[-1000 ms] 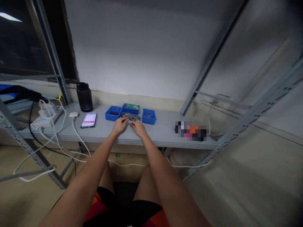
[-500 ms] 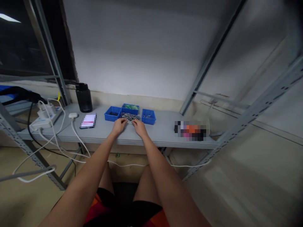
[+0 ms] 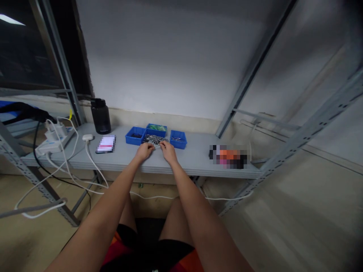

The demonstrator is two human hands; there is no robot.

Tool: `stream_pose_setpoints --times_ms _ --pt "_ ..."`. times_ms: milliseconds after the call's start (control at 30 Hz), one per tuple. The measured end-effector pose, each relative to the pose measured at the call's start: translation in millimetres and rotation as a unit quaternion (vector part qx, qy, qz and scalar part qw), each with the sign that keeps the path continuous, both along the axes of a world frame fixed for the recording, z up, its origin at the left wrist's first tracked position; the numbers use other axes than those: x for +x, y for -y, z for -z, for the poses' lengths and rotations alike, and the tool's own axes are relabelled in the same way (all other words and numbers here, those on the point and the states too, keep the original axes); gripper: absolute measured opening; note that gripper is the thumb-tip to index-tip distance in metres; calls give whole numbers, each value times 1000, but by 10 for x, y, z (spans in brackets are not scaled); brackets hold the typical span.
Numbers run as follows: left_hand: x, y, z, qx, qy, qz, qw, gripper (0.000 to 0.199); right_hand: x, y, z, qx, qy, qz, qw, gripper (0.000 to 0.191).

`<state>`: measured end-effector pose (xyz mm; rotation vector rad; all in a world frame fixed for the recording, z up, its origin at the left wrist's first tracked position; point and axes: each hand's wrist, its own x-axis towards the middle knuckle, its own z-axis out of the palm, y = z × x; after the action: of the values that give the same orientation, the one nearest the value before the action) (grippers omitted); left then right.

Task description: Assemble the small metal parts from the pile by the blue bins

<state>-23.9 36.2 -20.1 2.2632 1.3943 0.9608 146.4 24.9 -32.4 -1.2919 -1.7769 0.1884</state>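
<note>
My left hand (image 3: 144,152) rests at the near side of a loose pile of small shiny metal pieces (image 3: 153,139), its fingertips pinched together. Facing it from the other side, my right hand (image 3: 169,152) also pinches with thumb and finger. Something thin and pale seems to lie between the fingertips, too small to name. Around the pile stand three blue bins: the left bin (image 3: 132,141) holds dark bits, the back bin (image 3: 159,133) has green contents, and the right bin (image 3: 178,145) holds a few thin metal pieces.
A phone (image 3: 106,144), a black bottle (image 3: 101,117) and a power strip (image 3: 56,142) with white cables sit on the left of the grey shelf (image 3: 195,158). At the right lies a blurred-out object (image 3: 228,156). Metal uprights frame both ends, with a wall behind.
My right hand has shifted slightly to the right and its fingers have turned. My left hand moved a little to the right. The bins and the pile stay in place.
</note>
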Motion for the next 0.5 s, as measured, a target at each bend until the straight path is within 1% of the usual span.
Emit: stream_pose_setpoints --times_ms 100,233,300,400,500 --pt "-8 13 -22 5 29 -16 999 20 -18 6 -7 -16 36 8 999 21" --pt "-20 21 -41 19 91 -49 994 18 -68 39 -33 -59 133 -9 989 20" --pt "-22 21 -41 27 108 -50 993 18 -92 60 -44 -71 168 -11 983 20" --pt "-21 16 -35 35 121 -45 991 16 -110 80 -54 -76 188 -11 979 20" --pt "-16 10 -34 33 130 -56 989 16 -109 83 -56 -77 176 -8 981 21"
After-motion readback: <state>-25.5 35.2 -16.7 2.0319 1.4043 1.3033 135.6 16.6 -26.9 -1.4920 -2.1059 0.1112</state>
